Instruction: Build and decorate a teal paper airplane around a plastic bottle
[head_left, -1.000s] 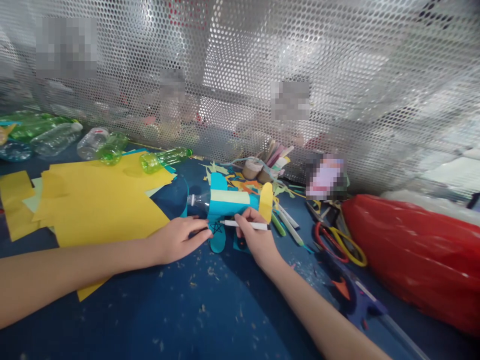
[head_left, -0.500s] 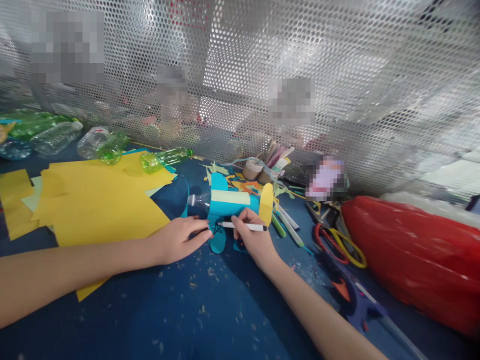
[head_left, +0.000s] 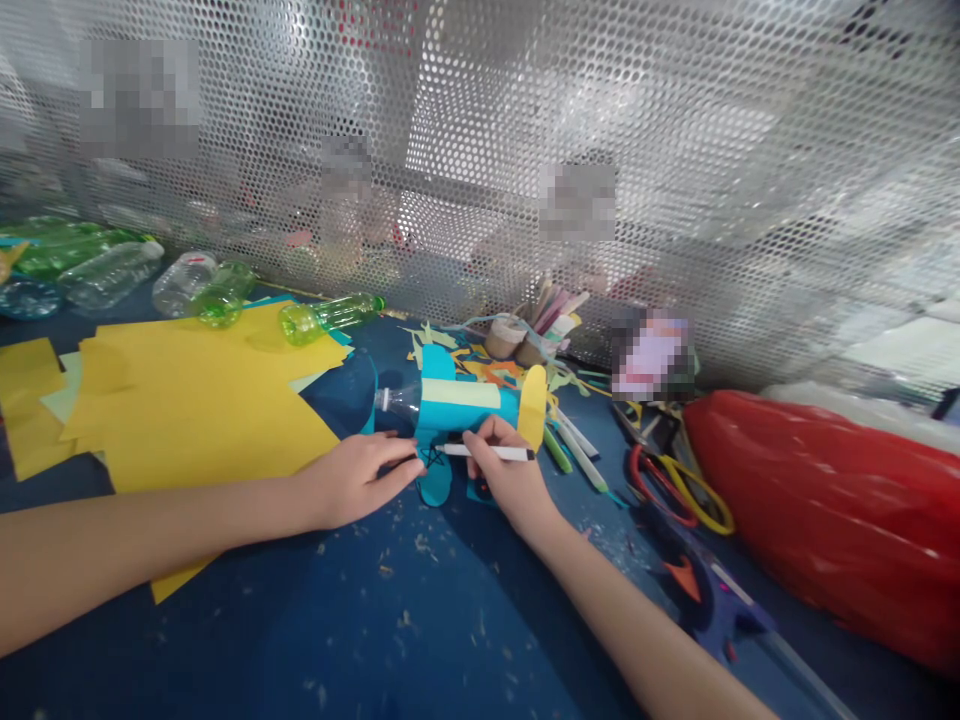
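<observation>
A clear plastic bottle (head_left: 400, 401) lies on its side, wrapped in blue paper with a pale green strip (head_left: 465, 395) along it. Blue paper wings stick out from it, and a yellow paper piece (head_left: 533, 400) stands at its right end. On the near wing (head_left: 435, 487) is a star drawn in black. My right hand (head_left: 506, 465) grips a white marker (head_left: 487, 453), its tip at the star. My left hand (head_left: 367, 478) lies with fingers stretched out, fingertips at the wing's left edge.
Yellow paper sheets (head_left: 202, 400) spread at left, with several plastic bottles (head_left: 330, 318) behind. Paper scraps and cups of sticks (head_left: 506, 337) stand near the perforated metal screen (head_left: 465, 120). Scissors (head_left: 660, 485), a glue gun (head_left: 716, 600) and a red plastic bag (head_left: 817, 510) lie at right.
Both hands, the marker and the bottle keep nearly the same positions. The view has shifted only very slightly.
</observation>
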